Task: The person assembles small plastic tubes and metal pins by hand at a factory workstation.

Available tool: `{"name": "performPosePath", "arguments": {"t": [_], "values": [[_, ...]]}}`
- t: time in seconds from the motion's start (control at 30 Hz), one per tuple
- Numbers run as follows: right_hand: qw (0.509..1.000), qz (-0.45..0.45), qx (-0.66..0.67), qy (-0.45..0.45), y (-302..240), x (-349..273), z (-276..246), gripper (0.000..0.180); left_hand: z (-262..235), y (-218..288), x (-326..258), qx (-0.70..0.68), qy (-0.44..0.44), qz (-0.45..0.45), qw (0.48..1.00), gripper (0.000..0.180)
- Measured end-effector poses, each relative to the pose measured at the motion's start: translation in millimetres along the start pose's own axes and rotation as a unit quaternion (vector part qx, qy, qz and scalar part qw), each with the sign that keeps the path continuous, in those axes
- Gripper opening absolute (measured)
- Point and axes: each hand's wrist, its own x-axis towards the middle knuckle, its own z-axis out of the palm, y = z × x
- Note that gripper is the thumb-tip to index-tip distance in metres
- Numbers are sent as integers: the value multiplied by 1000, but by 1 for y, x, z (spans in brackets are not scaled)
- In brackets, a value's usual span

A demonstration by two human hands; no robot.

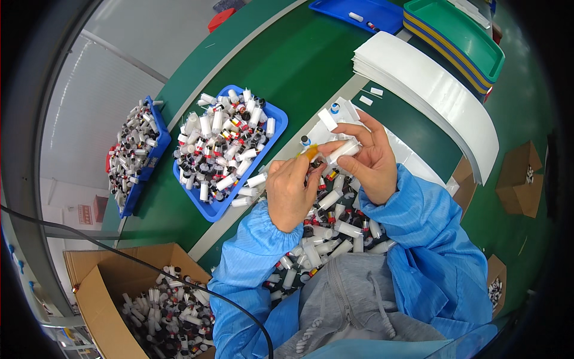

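Observation:
My right hand (373,161) is closed around a small white cylindrical bottle (345,152), held tilted between thumb and fingers. Close to it, my left hand (289,192) has its fingers pinched together; a yellow-orange patch (311,152) shows at the fingertips, and what they grip is hidden. Another white cylinder (327,119) is by my right index finger; whether it is held or lying there I cannot tell. Below both hands, a heap of small white bottles (348,228) with black, red and yellow parts lies against my body. Two blue-capped pieces (335,108) stand on a white sheet beyond.
Similar bottles fill a blue tray (277,124) on the green table, another blue tray (160,145) at far left, and a cardboard box (95,299) at lower left. White sheets (427,90) are stacked at right, before piled trays (457,36). A black cable (119,244) crosses the lower left.

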Motion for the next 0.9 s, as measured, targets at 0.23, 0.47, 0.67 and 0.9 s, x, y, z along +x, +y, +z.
{"name": "performPosePath", "arguments": {"t": [0.23,0.47,0.67,0.9], "values": [[997,-62,-32,-24,8,-3,4,69,3,-6,-5,-149,-69,-167,972,25],[999,-41,-16,-7,6,-2,1,69,-3,-13,0,-618,-111,-389,674,30],[998,-56,-18,-14,6,2,-4,71,-6,-15,-3,-543,-278,-372,700,34],[952,-118,-270,86,10,7,-16,66,-5,-14,-3,-564,-183,-377,711,36]]}}
